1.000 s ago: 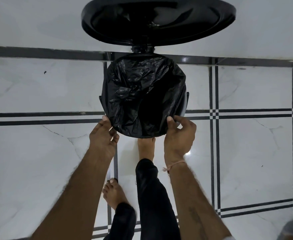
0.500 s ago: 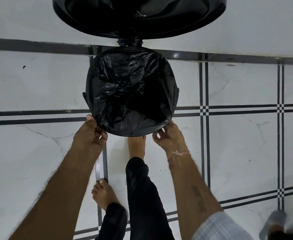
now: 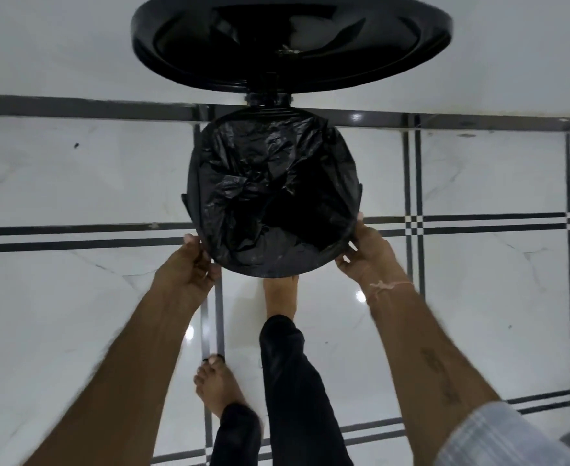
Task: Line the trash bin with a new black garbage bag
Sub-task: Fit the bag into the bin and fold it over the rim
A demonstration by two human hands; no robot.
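Item: pedal trash bin (image 3: pixel 189 183), round, black, standing on white marble-look floor tiles (image 3: pixel 75 169) with dark inlay lines. Lid (image 3: pixel 292 38) standing raised at the rear hinge; one bare foot (image 3: pixel 281 294) is reaching under the bin's near edge, likely pressing the pedal, though the pedal itself is hidden.

Item: black garbage bag (image 3: pixel 273 196), sitting inside the bin, crumpled and sagging toward the centre, its mouth folded over the rim around the near arc.

Item: left hand (image 3: pixel 189 264), at the near-left of the rim, fingers curled and pinching bag film against the bin's edge.

Item: right hand (image 3: pixel 366 252), at the near-right of the rim, fingers spread along the outside and pressing the turned-over film against the wall; whether it is actually gripping the plastic cannot be told.

Change noted: compared with a second ago, both hands are sitting wider apart, having travelled outward from the front of the rim toward its sides; the right hand has gone from a closed thumb-over pinch to an opened, smoothing pose. The bag mouth is reading rounder and more evenly stretched.

Assessment: the cuff is being worked around the circumference, so the lining appears close to done. The interior film is not yet pushed down.
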